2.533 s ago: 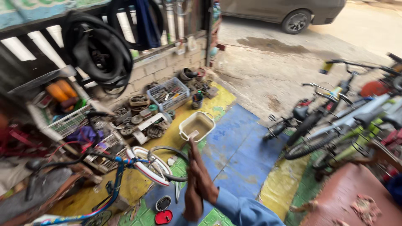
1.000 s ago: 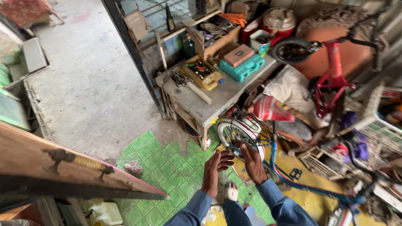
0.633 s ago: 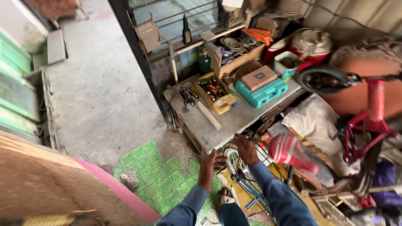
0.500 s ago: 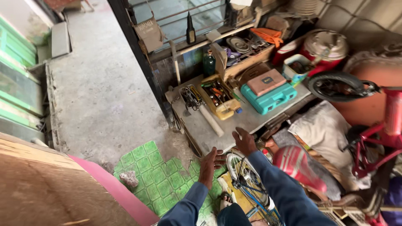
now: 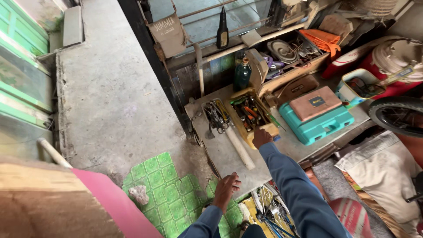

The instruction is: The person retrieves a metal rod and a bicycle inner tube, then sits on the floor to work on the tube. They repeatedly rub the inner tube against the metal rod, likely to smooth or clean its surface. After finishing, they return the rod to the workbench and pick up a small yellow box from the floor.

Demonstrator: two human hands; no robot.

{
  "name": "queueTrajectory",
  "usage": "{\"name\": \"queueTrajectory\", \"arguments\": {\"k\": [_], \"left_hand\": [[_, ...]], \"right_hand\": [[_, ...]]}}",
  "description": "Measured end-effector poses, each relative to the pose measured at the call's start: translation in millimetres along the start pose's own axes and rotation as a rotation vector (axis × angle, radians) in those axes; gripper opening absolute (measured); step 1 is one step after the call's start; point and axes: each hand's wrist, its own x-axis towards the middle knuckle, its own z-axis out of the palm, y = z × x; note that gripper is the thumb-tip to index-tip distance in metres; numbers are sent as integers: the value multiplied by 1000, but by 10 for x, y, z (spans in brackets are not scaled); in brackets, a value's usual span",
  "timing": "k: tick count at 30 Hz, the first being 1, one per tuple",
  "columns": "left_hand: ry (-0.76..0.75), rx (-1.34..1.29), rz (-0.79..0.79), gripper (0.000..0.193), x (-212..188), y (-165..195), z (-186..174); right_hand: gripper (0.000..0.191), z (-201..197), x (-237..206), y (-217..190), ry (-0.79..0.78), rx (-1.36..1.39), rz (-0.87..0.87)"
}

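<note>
The yellow tool tray (image 5: 252, 115) is set on the grey workbench (image 5: 229, 154), near its middle, with screwdrivers and other small hand tools packed inside it. Its near corner is touched by the right hand (image 5: 261, 137), which is reached forward at the end of a blue sleeve; the fingers are curled down over the tray's edge, and whether anything is gripped under them cannot be told. The left hand (image 5: 226, 188) is laid at the front edge of the workbench, fingers loosely spread and nothing held in it.

Just left of the tray a bunch of pliers (image 5: 216, 116) is piled on the bench top, and a pale wooden handle (image 5: 240, 150) is stretched from the pliers toward the front edge, between the two hands. Behind the tray a dark green bottle (image 5: 242, 74) is stood upright. To the right a teal tool case (image 5: 316, 122) is placed flat, with a smaller brown case (image 5: 314, 102) stacked on top of it. Further right a black bicycle tyre (image 5: 396, 115) is seen at the frame's edge. Below the workbench, green patterned floor tiles (image 5: 169, 194) are laid, and a spoked bicycle wheel (image 5: 269, 207) is partly visible beside the right sleeve.
</note>
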Motion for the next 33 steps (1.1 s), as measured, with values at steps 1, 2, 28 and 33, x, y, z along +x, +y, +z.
{"name": "queueTrajectory", "arguments": {"k": [1, 2, 28, 33], "left_hand": [[-11, 6, -23, 62, 106, 31, -28], [-19, 13, -49, 60, 201, 57, -72], [-184, 269, -386, 46, 1054, 537, 262], [-276, -162, -519, 35, 750, 611, 189]], "right_hand": [[44, 37, 78, 2, -15, -51, -8], [41, 71, 129, 8, -33, -100, -18], [26, 396, -1204, 497, 142, 1456, 445], [24, 131, -1320, 309, 203, 1522, 440]]}}
